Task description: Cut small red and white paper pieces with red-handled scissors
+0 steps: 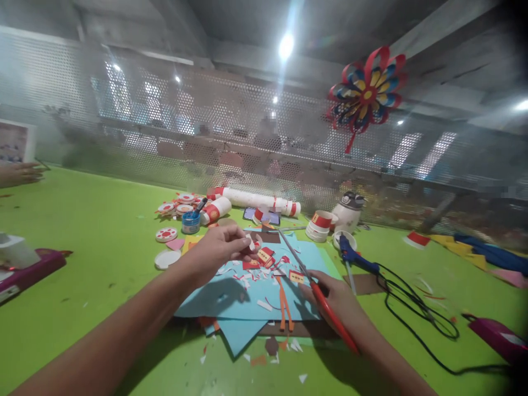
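My left hand (229,245) is closed, its fingertips pinching a small piece of white and red paper (251,242). My right hand (336,300) grips scissors with red handles (328,311); the long blades point up and away, to the right of the left hand. Beneath both hands lies light blue paper (243,302), strewn with red and white paper snippets (237,275). Red cutouts with cream labels (266,257) rest among the scraps, and another labelled piece (297,276) is beside the scissors. Orange paper strips (284,308) hang toward the near edge of the sheet.
A blue glue gun (357,256) with a black cable stands at right, near paper cups (319,225). A blue jar (190,222), round red-and-white discs (166,235), a phone (272,217) and a long white tube (256,201) sit further back. Another person's hand (20,175) shows far left.
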